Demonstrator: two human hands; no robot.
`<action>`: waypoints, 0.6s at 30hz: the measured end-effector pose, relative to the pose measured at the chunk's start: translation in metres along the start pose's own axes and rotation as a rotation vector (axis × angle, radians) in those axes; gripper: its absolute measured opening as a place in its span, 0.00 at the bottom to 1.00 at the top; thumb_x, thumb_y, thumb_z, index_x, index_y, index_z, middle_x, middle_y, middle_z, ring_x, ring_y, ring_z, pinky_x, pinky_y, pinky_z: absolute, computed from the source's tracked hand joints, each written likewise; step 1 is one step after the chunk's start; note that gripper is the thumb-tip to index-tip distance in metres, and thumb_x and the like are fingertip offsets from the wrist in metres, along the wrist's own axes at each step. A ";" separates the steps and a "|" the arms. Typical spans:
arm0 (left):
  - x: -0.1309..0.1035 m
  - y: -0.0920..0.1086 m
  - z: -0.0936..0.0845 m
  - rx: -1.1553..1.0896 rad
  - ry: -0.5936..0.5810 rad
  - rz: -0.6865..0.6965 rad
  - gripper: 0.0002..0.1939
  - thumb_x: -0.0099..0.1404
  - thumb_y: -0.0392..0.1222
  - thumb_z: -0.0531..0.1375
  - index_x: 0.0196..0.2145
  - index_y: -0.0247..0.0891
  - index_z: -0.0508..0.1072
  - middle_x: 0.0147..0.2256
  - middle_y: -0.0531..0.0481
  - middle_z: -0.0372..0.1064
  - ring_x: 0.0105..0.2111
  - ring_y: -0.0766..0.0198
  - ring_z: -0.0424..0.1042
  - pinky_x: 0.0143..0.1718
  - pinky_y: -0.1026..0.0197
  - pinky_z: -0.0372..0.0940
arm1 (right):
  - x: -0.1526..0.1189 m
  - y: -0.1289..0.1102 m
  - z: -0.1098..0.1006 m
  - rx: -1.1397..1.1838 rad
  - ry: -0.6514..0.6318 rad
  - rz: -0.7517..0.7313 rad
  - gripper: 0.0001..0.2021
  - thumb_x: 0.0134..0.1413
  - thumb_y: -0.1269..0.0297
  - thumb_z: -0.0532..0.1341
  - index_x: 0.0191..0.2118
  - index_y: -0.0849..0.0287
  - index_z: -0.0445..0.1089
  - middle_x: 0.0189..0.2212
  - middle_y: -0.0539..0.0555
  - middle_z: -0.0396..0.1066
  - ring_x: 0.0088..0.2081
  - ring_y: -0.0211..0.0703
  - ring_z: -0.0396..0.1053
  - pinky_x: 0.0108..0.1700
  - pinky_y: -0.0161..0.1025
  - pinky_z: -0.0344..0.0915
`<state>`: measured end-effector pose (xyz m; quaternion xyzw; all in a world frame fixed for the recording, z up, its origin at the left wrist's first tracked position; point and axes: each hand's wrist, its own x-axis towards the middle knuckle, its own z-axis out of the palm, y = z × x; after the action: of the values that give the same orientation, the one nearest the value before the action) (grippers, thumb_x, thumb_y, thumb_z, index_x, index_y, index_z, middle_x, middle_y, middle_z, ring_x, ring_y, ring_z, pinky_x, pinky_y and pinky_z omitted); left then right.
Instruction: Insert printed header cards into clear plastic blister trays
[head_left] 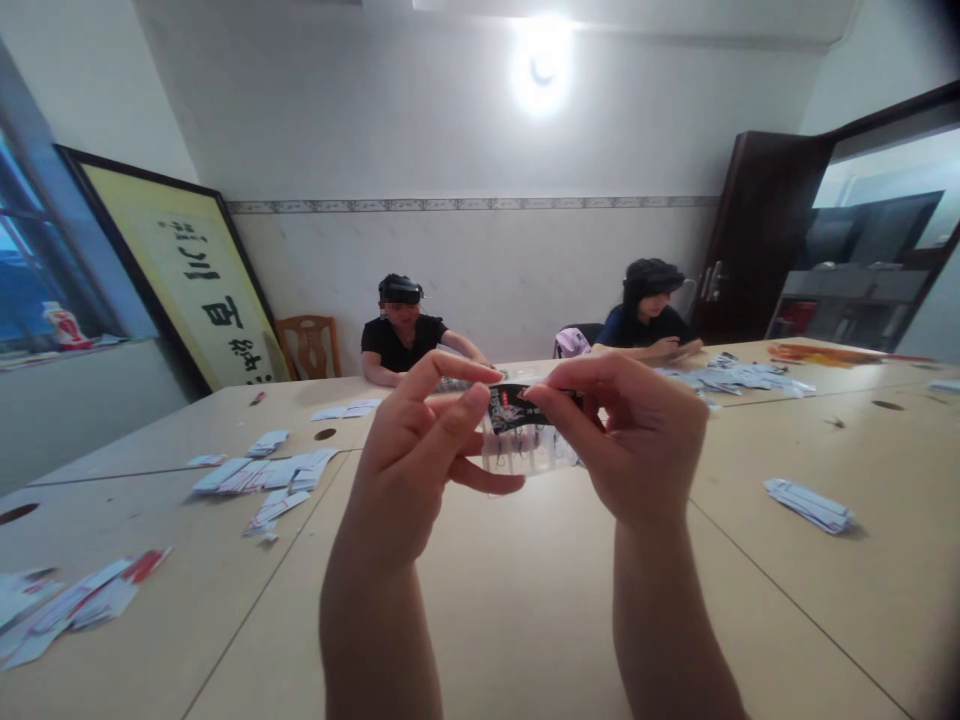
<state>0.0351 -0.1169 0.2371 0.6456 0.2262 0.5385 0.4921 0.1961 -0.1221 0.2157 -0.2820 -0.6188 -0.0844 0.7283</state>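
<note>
Both hands are raised in front of me above the table, around a small clear plastic pack (531, 455). Several dark hooks, like fish hooks, show through it. Across its upper part runs a black label (511, 412) with white and red print, curving slightly. My left hand (420, 450) grips the left side between thumb and fingers, with a lower finger beneath the pack. At the label's upper right, my right hand (630, 430) pinches with thumb and forefinger. Its other fingers are curled and partly hidden. Whether the label is stuck down all along cannot be made out.
Piles of white paper slips (262, 475) lie on the table (517, 620) at left, and a small bundle (810, 505) at right. Two people sit across, one near a larger heap of slips (731, 375). A framed calligraphy panel (187, 270) leans at left.
</note>
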 end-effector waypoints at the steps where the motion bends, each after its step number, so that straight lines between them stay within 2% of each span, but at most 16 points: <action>1: 0.000 0.000 0.000 0.003 0.002 0.000 0.14 0.63 0.50 0.66 0.39 0.40 0.69 0.25 0.56 0.70 0.21 0.66 0.74 0.22 0.63 0.77 | 0.000 0.000 0.000 -0.011 0.002 0.006 0.06 0.52 0.67 0.70 0.28 0.55 0.73 0.24 0.46 0.71 0.22 0.32 0.60 0.22 0.33 0.57; 8: 0.000 -0.001 -0.002 -0.026 -0.021 0.004 0.12 0.64 0.47 0.66 0.39 0.40 0.70 0.26 0.57 0.68 0.22 0.69 0.72 0.26 0.60 0.79 | -0.001 0.000 -0.001 -0.050 0.008 0.028 0.06 0.53 0.64 0.70 0.28 0.55 0.74 0.22 0.46 0.71 0.22 0.33 0.61 0.23 0.33 0.59; 13: 0.003 -0.005 -0.008 -0.007 -0.036 0.019 0.13 0.63 0.48 0.67 0.38 0.40 0.70 0.25 0.57 0.66 0.21 0.70 0.71 0.26 0.59 0.79 | 0.000 0.000 0.000 -0.040 -0.036 0.055 0.07 0.54 0.64 0.70 0.28 0.56 0.73 0.22 0.46 0.70 0.23 0.33 0.63 0.23 0.33 0.59; 18: 0.008 -0.010 -0.009 -0.015 -0.025 0.019 0.12 0.63 0.48 0.67 0.38 0.40 0.70 0.24 0.57 0.66 0.23 0.68 0.73 0.28 0.59 0.79 | 0.001 0.001 0.002 -0.081 -0.031 0.055 0.08 0.55 0.65 0.69 0.28 0.56 0.72 0.18 0.43 0.64 0.20 0.31 0.56 0.23 0.32 0.58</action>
<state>0.0315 -0.1024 0.2318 0.6506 0.2099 0.5365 0.4948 0.1949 -0.1198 0.2166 -0.3295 -0.6180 -0.0849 0.7087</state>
